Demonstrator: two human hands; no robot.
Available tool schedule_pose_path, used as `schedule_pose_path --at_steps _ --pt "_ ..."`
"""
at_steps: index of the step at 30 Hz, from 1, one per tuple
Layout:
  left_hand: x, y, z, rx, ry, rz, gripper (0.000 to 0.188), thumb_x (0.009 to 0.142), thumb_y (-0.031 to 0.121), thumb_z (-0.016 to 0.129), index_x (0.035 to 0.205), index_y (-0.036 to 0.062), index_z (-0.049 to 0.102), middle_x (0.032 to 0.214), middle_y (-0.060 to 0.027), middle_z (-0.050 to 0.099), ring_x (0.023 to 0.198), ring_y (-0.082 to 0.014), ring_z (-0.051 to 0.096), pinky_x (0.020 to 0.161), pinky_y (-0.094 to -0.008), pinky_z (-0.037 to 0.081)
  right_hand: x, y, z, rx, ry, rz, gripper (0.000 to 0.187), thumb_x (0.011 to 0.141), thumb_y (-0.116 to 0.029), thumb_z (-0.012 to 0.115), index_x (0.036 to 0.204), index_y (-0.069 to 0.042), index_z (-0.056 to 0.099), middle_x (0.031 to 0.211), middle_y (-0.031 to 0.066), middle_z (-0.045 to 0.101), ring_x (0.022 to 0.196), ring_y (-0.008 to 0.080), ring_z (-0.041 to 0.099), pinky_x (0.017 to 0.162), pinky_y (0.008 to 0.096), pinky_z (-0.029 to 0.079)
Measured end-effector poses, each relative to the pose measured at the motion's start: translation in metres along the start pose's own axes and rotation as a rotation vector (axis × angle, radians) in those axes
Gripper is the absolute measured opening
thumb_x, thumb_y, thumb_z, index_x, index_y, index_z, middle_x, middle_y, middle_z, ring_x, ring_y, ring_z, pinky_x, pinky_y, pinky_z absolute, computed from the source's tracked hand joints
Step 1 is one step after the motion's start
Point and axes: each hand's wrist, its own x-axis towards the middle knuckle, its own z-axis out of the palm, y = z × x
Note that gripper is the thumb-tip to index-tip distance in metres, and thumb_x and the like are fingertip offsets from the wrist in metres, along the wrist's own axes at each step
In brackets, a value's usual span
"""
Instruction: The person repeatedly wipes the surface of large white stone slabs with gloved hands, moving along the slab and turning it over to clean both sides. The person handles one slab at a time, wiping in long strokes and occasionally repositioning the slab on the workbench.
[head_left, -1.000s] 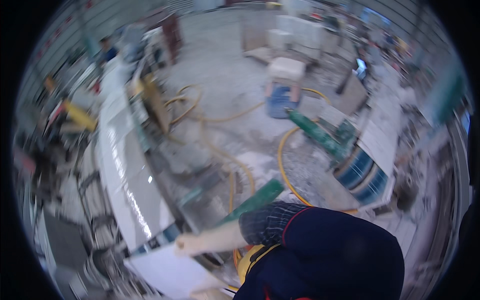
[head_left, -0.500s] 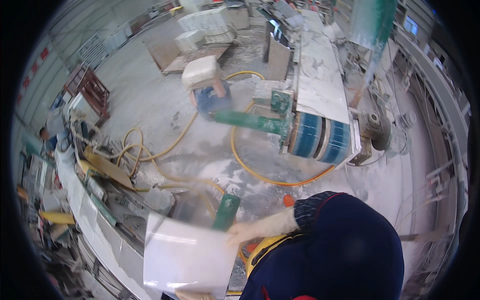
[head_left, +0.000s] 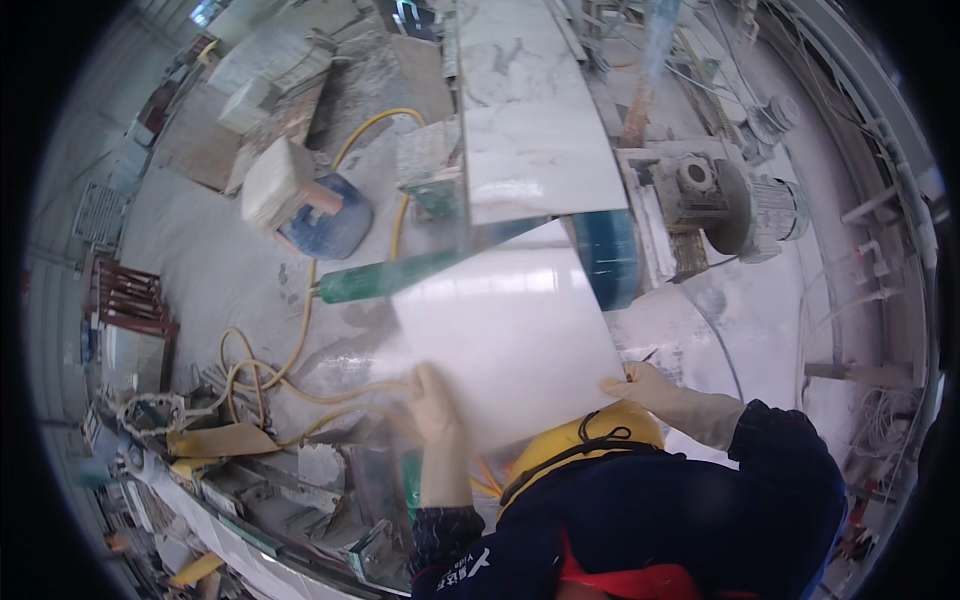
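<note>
Between my two gloved hands is a glossy white rectangular tile (head_left: 510,345), tilted in front of my body. My left hand (head_left: 435,405), in a cream glove, grips its left edge with the thumb on top. At the tile's right edge my right hand (head_left: 645,388) is closed, also gloved; a small dark pointed thing shows just above its fingers. The tile's far corner overlaps the blue roller end (head_left: 608,260) of the conveyor. On that conveyor lies a white slab with grey veins (head_left: 535,120). My yellow apron (head_left: 585,435) is just below the tile.
A green cylinder (head_left: 375,280) juts left from the conveyor. A grey motor (head_left: 770,215) stands at its right. Yellow hose (head_left: 300,345) loops over the floor. A padded seat (head_left: 275,185) rests on a blue drum (head_left: 335,220). Stone offcuts (head_left: 320,470) pile at lower left.
The tile has swung from lower left up and right to the conveyor's end. My left hand has come into fuller view on its left edge. The view has turned rightward.
</note>
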Motion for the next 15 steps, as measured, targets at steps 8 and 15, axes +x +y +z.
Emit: schedule_pose_path --at_steps 8,15 --pt "0.022 0.025 0.102 0.102 -0.381 -0.053 0.039 0.101 0.031 0.049 0.117 0.0000 0.065 0.098 -0.0047 0.066 0.086 -0.0137 0.058 0.076 -0.0310 0.049 -0.006 0.032 -0.052 0.205 0.247 0.156 0.029 0.097 -0.024 0.067 0.116 -0.002 0.069 0.099 0.0033 0.072 0.084 0.0089 0.064 0.074 0.0257 0.049" --pt "0.047 0.021 0.111 0.062 -0.534 0.038 0.038 0.103 0.025 0.045 0.124 -0.0024 0.061 0.101 -0.0082 0.067 0.090 -0.0157 0.061 0.078 -0.0316 0.050 0.001 0.021 -0.044 0.337 0.270 0.111 0.031 0.099 -0.023 0.065 0.118 0.001 0.064 0.111 0.0111 0.070 0.098 0.0180 0.071 0.090 0.0300 0.057"
